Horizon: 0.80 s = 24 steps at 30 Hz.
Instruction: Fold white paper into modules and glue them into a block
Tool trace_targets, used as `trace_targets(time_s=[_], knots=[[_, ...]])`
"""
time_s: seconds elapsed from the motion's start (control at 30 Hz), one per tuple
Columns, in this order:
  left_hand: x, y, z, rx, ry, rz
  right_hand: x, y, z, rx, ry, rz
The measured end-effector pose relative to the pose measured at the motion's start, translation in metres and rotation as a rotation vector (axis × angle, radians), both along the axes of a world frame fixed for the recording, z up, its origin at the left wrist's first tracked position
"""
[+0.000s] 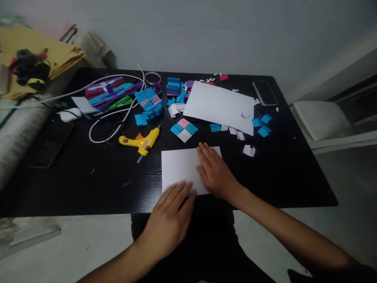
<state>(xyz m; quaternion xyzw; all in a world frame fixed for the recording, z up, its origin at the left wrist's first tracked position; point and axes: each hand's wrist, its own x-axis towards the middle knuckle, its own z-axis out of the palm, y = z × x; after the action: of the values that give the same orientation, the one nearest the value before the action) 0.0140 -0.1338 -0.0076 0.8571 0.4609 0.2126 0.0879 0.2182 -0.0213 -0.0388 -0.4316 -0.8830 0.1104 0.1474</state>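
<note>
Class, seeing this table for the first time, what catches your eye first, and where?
The bright yellow glue gun stands out first, lying on the black table left of the white sheet beneath the right hand. Just beyond that sheet lies a small pink, blue and white checkered square.

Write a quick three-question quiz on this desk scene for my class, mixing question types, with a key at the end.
1. What colour is the glue gun?
2. True or false: the right hand is touching the glue gun.
3. Which colour is missing from the four-patch paper square: (a) pink, (b) green, (c) white?

Key: 1. Yellow. 2. False; it rests on the white sheet nearest the person. 3. (b).
</note>
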Motion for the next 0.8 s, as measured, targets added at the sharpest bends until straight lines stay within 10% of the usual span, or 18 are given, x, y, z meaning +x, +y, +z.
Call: trace_targets(time_s=[0.33,0.8], knots=[[0.000,-0.007,-0.013,-0.065,-0.026,0.012,-0.010,-0.045,0.028,-0.009,0.102,0.021],[0.001,-0.006,-0.012,-0.141,-0.092,0.041,0.010,-0.073,0.024,-0.205,0.240,-0.082]])
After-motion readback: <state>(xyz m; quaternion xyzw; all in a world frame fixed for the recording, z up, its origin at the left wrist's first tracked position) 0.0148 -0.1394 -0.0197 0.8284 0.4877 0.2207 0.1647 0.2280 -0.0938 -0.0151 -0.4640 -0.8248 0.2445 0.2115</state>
